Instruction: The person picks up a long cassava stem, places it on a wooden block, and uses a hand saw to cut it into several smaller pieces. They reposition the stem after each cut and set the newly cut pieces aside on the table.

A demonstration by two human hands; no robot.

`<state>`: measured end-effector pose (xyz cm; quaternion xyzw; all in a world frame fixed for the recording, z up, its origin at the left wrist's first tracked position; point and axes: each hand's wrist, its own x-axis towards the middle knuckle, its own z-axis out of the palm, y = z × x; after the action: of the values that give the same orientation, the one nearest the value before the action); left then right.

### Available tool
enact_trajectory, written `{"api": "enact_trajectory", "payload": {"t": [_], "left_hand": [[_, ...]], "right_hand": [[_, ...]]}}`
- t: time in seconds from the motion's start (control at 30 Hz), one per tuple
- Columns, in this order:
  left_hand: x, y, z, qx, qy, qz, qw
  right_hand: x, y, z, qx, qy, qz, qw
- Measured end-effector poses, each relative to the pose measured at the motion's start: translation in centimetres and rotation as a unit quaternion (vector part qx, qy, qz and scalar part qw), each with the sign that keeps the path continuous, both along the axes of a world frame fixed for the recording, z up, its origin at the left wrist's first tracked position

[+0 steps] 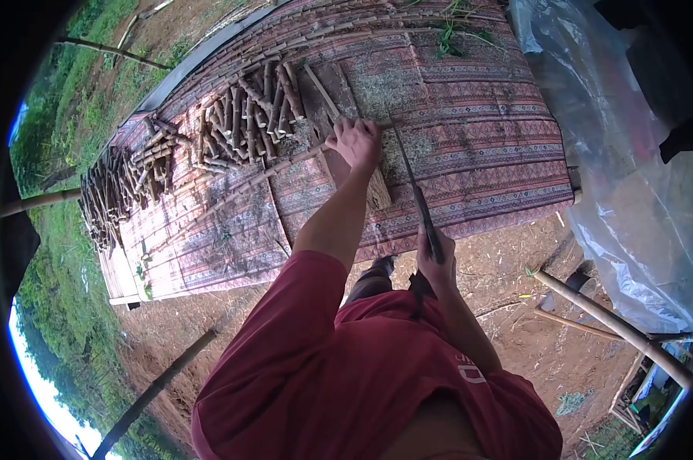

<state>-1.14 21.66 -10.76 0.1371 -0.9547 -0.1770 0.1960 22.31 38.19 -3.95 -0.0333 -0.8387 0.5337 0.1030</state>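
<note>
My left hand (pixel 355 144) is closed on a long, thin woody stem (pixel 291 162), which lies slantwise over a wooden board (pixel 377 192). A short end of that stem sticks out to the right of my fingers. In my right hand (pixel 437 264) is the dark handle of a hand saw (pixel 421 207). Its narrow blade points away from me and meets the stem's end just right of my left hand; the exact contact is too small to make out. Pale sawdust (pixel 385 88) is scattered over the cloth around the board.
Short cut stem pieces (pixel 246 115) are heaped on the patterned cloth (pixel 484 169) covering the table, with more piles (pixel 116 188) at the left end. Long stems (pixel 346 31) lie along the far edge. Clear plastic sheeting (pixel 630 176) hangs at right, near a leaning pole (pixel 615 330).
</note>
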Motion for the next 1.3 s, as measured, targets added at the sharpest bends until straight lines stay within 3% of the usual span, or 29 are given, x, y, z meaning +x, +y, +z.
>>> {"api": "enact_trajectory", "payload": {"t": [0.1, 0.2, 0.43, 0.57, 0.7, 0.93, 1.03, 1.13, 1.3], "left_hand": [[0.7, 0.2, 0.4, 0.001, -0.007, 0.002, 1.000], [0.3, 0.2, 0.6, -0.007, -0.003, 0.005, 1.000], [0.2, 0.1, 0.5, 0.010, -0.007, 0.016, 1.000], [0.2, 0.3, 0.7, 0.004, -0.017, 0.019, 1.000], [-0.7, 0.0, 2.3, 0.014, -0.052, 0.015, 0.998], [-2.6, -1.0, 5.0, 0.016, -0.088, 0.026, 0.996], [-2.3, -1.4, 6.5, 0.021, -0.147, 0.009, 0.989], [-1.6, -0.2, 8.1, 0.020, -0.088, 0.000, 0.996], [-1.7, -0.6, 7.4, 0.033, -0.088, 0.009, 0.996]], "right_hand": [[-8.3, -1.9, -2.1, -0.038, -0.007, -0.003, 0.999], [-9.1, -2.9, -1.2, -0.029, -0.012, -0.008, 0.999], [3.1, 0.5, -0.4, -0.001, 0.005, 0.003, 1.000], [-2.9, -0.6, -3.4, -0.033, 0.007, 0.005, 0.999], [-8.7, -2.3, -0.8, -0.051, 0.002, 0.005, 0.999], [-0.5, 0.1, 1.4, 0.026, 0.001, 0.022, 0.999], [-0.8, -0.2, 3.2, 0.010, 0.028, 0.015, 0.999], [-4.8, -1.8, 3.3, -0.012, 0.093, -0.001, 0.996], [-10.9, -2.1, 3.8, -0.035, 0.008, 0.031, 0.999]]}}
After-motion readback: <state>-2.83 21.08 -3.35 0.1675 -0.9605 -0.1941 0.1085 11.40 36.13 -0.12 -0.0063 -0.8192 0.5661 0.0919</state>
